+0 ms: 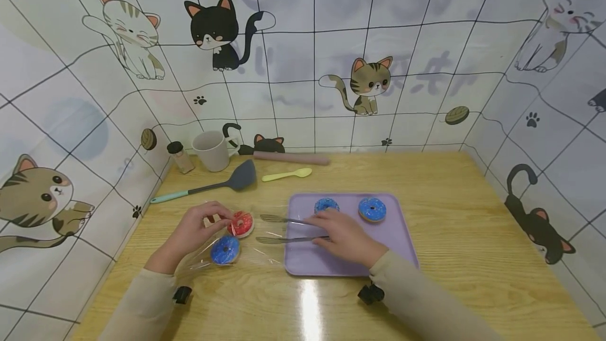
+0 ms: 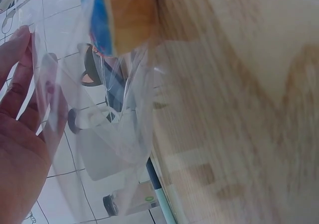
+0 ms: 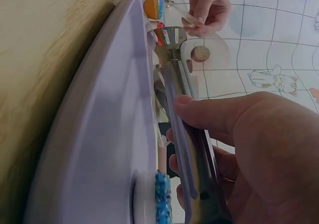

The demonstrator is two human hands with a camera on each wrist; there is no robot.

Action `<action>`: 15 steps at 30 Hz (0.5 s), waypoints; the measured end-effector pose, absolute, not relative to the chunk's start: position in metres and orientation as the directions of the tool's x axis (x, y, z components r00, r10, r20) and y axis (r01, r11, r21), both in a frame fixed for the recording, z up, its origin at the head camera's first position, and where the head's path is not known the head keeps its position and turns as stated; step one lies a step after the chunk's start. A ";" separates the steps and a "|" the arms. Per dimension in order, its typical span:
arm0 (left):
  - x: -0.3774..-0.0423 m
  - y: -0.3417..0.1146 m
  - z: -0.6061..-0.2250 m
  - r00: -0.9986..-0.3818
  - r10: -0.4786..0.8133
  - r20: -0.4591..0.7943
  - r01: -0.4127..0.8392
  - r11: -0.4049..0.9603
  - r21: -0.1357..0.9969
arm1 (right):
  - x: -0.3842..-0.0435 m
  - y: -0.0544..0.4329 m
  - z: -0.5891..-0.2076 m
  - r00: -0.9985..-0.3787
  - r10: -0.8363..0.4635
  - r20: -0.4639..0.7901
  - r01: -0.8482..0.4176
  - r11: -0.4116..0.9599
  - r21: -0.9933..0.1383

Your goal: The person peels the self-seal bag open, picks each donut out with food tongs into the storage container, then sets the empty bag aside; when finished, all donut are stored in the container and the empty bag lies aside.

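Observation:
My left hand [image 1: 191,230] pinches the edge of a clear plastic bag [image 2: 124,144] between thumb and fingertips. Inside the bag lie a red-iced toy donut [image 1: 241,224] and a blue-iced one [image 1: 225,250], side by side. My right hand [image 1: 343,238] grips metal tongs [image 3: 185,104], thumb on one arm and fingers round the other side. The tongs' two arms stand apart over a lilac tray [image 1: 407,257], their tips pointing left at the bag with nothing between them. On the tray sit two more blue donuts, one [image 1: 326,204] partly behind my right hand, the other [image 1: 372,209] farther right.
Behind the bag lie a spatula [image 1: 242,175] with a mint handle and a yellow spoon [image 1: 286,174]. A grey mug [image 1: 211,151], a black-capped shaker [image 1: 180,158] and a brownish-pink rolling pin [image 1: 291,158] line the back of the wooden table [image 1: 464,236], against a cat-patterned wall covering.

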State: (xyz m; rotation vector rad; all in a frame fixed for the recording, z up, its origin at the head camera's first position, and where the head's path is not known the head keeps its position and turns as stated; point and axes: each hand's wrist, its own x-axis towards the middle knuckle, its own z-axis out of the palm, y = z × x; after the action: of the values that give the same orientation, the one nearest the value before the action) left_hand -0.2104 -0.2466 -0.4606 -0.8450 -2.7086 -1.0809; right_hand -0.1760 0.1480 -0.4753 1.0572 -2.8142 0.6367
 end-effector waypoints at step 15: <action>-0.210 -0.243 -0.458 -0.837 0.473 0.274 0.530 0.580 0.619 | -0.184 0.118 -0.477 -0.791 -0.592 0.154 -0.598 0.694 -0.401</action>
State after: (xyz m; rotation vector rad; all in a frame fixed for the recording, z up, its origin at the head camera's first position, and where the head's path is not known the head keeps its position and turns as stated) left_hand -0.2098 -0.2433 -0.4583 -0.8655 -2.7217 -1.1073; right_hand -0.1844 0.1178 -0.4771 1.0112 -2.8799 0.6890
